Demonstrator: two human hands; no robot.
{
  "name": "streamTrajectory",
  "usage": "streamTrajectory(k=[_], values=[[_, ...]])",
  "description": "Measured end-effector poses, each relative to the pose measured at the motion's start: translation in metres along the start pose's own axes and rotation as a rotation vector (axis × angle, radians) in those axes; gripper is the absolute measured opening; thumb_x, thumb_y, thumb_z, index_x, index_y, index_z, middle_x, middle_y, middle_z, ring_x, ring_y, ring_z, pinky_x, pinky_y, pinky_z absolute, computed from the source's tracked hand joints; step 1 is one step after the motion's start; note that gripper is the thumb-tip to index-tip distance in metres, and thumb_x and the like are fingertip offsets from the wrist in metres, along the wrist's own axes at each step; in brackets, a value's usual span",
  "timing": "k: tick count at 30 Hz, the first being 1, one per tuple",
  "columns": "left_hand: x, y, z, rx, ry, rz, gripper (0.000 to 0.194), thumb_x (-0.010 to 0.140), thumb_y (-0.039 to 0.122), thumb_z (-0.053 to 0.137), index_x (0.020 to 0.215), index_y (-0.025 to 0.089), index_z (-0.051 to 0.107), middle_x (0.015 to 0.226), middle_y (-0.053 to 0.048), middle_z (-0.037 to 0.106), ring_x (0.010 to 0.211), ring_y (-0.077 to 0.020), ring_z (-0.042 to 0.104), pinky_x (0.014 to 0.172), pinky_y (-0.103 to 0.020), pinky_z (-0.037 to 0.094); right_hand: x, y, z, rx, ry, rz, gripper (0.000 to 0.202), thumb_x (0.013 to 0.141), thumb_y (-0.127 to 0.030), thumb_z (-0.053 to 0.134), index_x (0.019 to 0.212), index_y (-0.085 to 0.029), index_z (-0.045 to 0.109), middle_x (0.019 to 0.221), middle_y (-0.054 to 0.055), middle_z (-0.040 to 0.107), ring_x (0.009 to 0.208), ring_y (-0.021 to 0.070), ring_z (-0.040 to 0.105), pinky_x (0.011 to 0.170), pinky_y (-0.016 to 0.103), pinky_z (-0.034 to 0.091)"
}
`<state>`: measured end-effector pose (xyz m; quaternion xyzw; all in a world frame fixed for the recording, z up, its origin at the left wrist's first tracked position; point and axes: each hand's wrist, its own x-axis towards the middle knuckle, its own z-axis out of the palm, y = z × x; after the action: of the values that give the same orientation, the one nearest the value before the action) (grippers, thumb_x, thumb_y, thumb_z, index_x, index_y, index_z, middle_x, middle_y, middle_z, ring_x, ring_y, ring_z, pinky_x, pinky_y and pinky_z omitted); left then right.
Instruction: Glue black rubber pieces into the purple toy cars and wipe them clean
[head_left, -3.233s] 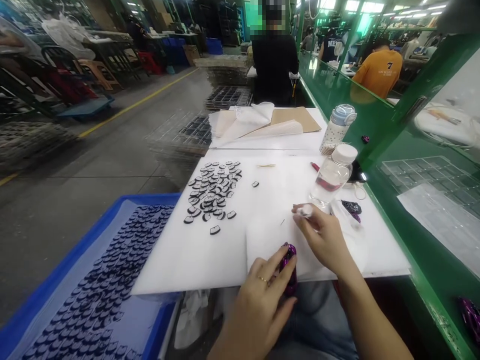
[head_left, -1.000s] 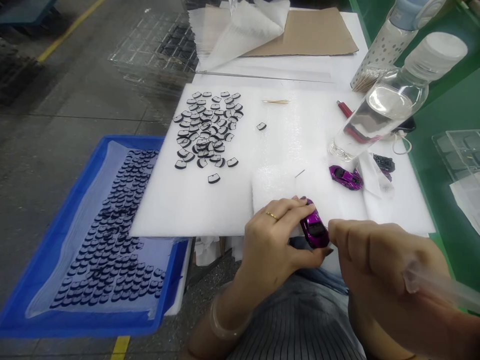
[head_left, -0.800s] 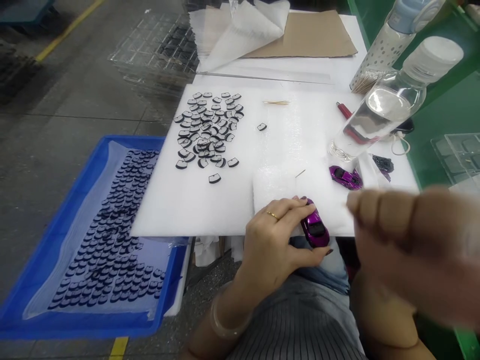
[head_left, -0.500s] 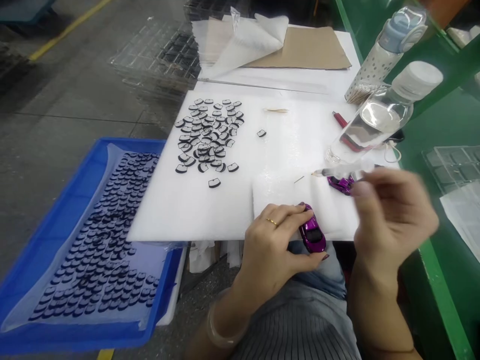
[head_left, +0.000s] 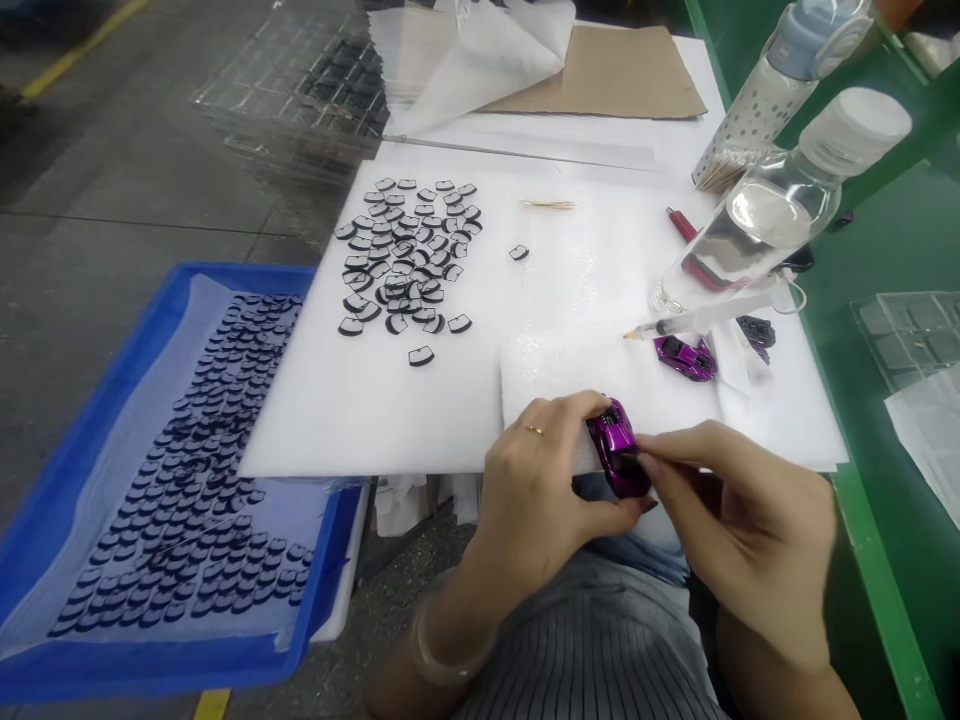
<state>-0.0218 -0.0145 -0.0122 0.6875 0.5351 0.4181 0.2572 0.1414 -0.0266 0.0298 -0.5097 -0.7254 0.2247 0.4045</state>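
Observation:
A small purple toy car is held by its ends between the thumb and fingers of my left hand, at the front edge of the white foam sheet. The thumb and forefinger of my right hand are pinched together at the car's right side; what they hold, if anything, is too small to make out. Another purple car lies on the foam beside a syringe-like tube. Many small black-edged pieces are spread over the left part of the sheet, with a single one apart.
A clear bottle and a dotted bottle stand at the right, near a red pen. Thin sticks lie mid-sheet. Left and lower sits a blue tray of dark pieces. Brown cardboard is at the back.
My right hand has come down and left from beside the syringe-like tube to the car in my left hand. The second purple car and the tube are now uncovered. The view has shifted slightly.

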Motion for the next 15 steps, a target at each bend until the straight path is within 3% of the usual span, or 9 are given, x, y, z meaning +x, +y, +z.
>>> streamTrajectory(k=[2, 6, 8, 12, 15], values=[[-0.001, 0.001, 0.000, -0.045, -0.004, -0.055, 0.066, 0.066, 0.033, 0.089, 0.120, 0.025, 0.052, 0.112, -0.005, 0.074, 0.102, -0.0276, 0.072, 0.083, -0.042, 0.060, 0.001, 0.005, 0.005, 0.047, 0.054, -0.075, 0.030, 0.085, -0.005, 0.069, 0.104, -0.028, 0.073, 0.082, -0.001, 0.073, 0.068, 0.0174, 0.067, 0.055, 0.033, 0.052], [-0.004, 0.000, 0.002, -0.069, -0.001, -0.087, 0.073, 0.062, 0.034, 0.092, 0.121, 0.028, 0.049, 0.115, -0.004, 0.072, 0.106, -0.0284, 0.070, 0.087, -0.044, 0.059, 0.023, 0.015, 0.017, 0.037, 0.291, -0.156, 0.036, 0.086, -0.007, 0.070, 0.109, -0.034, 0.075, 0.090, 0.000, 0.077, 0.079, 0.0224, 0.072, 0.062, 0.037, 0.055], [-0.005, -0.001, 0.003, -0.034, 0.016, -0.077, 0.072, 0.061, 0.031, 0.091, 0.120, 0.027, 0.050, 0.112, -0.004, 0.071, 0.104, -0.0282, 0.069, 0.083, -0.043, 0.060, 0.039, 0.021, 0.024, -0.051, 0.258, -0.176, 0.026, 0.088, -0.008, 0.068, 0.101, -0.029, 0.076, 0.088, 0.001, 0.077, 0.075, 0.0199, 0.072, 0.062, 0.034, 0.054], [-0.007, -0.003, 0.001, 0.068, 0.047, -0.029, 0.073, 0.057, 0.025, 0.092, 0.118, 0.026, 0.052, 0.109, -0.003, 0.069, 0.101, -0.0276, 0.064, 0.081, -0.041, 0.060, 0.060, 0.031, 0.036, -0.159, 0.063, -0.141, 0.015, 0.087, -0.008, 0.062, 0.084, -0.017, 0.074, 0.072, 0.004, 0.074, 0.061, 0.0173, 0.067, 0.055, 0.030, 0.047], [-0.008, -0.006, 0.001, 0.102, 0.036, -0.019, 0.074, 0.056, 0.023, 0.093, 0.118, 0.027, 0.053, 0.110, -0.003, 0.068, 0.100, -0.0273, 0.063, 0.082, -0.041, 0.060, 0.058, 0.033, 0.026, -0.154, -0.039, -0.079, 0.015, 0.089, -0.011, 0.063, 0.094, -0.016, 0.076, 0.077, 0.004, 0.076, 0.061, 0.0156, 0.067, 0.055, 0.027, 0.046]])
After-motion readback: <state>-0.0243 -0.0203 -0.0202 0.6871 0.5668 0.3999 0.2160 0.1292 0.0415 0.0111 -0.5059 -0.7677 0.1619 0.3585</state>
